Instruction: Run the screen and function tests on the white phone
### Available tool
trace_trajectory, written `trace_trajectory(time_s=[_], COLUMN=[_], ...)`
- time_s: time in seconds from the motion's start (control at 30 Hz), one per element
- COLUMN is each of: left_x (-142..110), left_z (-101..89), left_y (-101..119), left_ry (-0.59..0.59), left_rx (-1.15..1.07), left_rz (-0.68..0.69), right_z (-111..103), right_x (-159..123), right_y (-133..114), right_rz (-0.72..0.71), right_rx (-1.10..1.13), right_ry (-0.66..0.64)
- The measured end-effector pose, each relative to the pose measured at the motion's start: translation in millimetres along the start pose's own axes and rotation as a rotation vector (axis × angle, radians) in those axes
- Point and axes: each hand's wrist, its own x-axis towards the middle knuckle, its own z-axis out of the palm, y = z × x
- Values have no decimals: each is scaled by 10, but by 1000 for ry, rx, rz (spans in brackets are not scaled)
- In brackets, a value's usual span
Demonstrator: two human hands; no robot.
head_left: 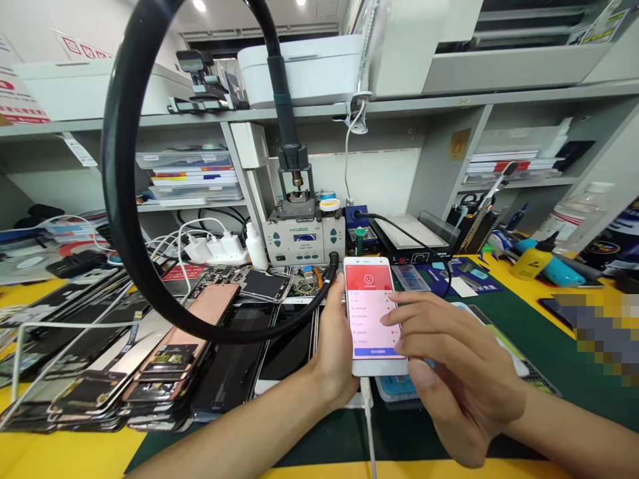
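Note:
A white smartphone (377, 367) stands tilted toward me, its screen lit with a red band, a sad-face icon and a list of lines. Wrapped round its left edge and back is my left hand (333, 346). My right hand (449, 362) hovers over the right side of the screen, fingers spread and partly bent, holding nothing. Whether a fingertip touches the glass I cannot tell. A white cable (368, 416) runs from the phone's bottom edge toward me. Beneath the right hand lies a blue plastic box (394, 389), partly hidden.
Stacks of dismantled phones (164, 372) cover the left of the table. A hot-air station (302, 239) stands behind, its thick black hose (122, 166) looping across the view. A yellow bottle (534, 259) and a dark device (554, 309) are at right, on and beside a green mat (524, 293).

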Motion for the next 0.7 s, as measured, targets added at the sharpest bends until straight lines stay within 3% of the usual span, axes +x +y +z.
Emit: trace_trajectory(time_s=[0.23, 0.5, 0.7], left_x=[10, 44, 51], left_z=[8, -20, -44], left_y=[13, 52, 48], left_ry=[-32, 49, 32], left_rx=[-32, -12, -11], left_rz=[6, -42, -62], right_z=[-10, 2, 28], right_x=[66, 37, 1], right_y=[177, 24, 7], right_rz=[39, -81, -63], right_rx=[-74, 23, 38], right_ry=[26, -52, -48])
